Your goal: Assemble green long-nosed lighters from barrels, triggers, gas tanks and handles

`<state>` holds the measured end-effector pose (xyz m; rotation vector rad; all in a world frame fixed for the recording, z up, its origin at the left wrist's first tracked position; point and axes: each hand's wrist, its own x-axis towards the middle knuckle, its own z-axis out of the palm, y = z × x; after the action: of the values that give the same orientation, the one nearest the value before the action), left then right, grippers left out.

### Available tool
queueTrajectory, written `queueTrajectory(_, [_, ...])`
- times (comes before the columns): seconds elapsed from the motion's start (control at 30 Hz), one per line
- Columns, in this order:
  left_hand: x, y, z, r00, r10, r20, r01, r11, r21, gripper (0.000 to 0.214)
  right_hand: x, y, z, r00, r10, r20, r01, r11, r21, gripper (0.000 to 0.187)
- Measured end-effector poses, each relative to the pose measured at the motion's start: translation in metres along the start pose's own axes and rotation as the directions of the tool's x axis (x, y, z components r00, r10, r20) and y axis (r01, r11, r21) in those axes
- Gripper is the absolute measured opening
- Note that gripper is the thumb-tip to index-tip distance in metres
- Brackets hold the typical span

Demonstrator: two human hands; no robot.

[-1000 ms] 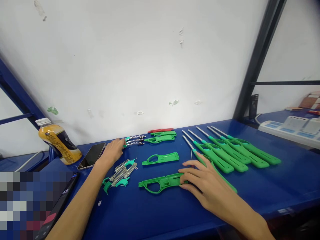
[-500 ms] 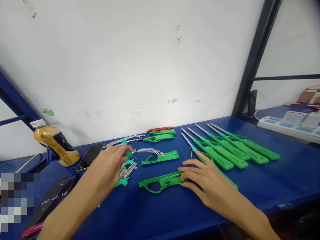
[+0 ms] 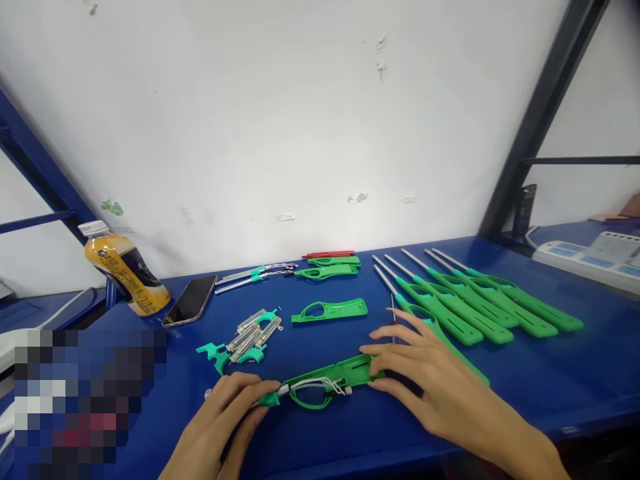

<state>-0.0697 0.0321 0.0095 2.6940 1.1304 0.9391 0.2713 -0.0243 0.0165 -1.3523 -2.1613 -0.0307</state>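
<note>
My left hand [image 3: 227, 417] is closed around a lighter nozzle assembly [image 3: 270, 399] with a teal collar; most of its tube is hidden in my fingers. White wires from it lie over the trigger loop of a green lighter shell half [image 3: 355, 371]. My right hand [image 3: 417, 370] grips that shell half by its right end, thumb below and fingers above. Behind it lies another green shell half [image 3: 345, 309]. To the left is a pile of clear lighter inner parts and teal triggers [image 3: 253, 337]. A thin screwdriver [image 3: 394, 320] is partly hidden beyond my right fingers.
Several whole green lighters [image 3: 465, 313] lie side by side on the right. More nozzle assemblies [image 3: 250, 277] and green and red shells [image 3: 327, 267] sit near the wall. A phone [image 3: 193, 300] and a tilted yellow drink bottle [image 3: 129, 270] stand left; a power strip [image 3: 590, 263] is far right.
My left hand has brought the nozzle assembly from the rear shell half toward the front, down to the left end of the shell half in my right hand. The view has shifted slightly left.
</note>
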Motion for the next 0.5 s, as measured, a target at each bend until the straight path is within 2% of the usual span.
queueTrajectory(0.2, [-0.010, -0.011, 0.007, 0.998, -0.048, 0.026, 0.048, 0.999, 0.004, 0.032, 0.000, 0.001, 0.000, 1.000, -0.016, -0.013, 0.016, 1.000, -0.008, 0.012])
queueTrajectory(0.5, [-0.006, 0.004, 0.007, 0.985, -0.167, -0.037, 0.164, 0.984, -0.068, 0.031, 0.001, 0.002, 0.002, 0.999, -0.038, -0.017, 0.038, 0.999, 0.002, 0.013])
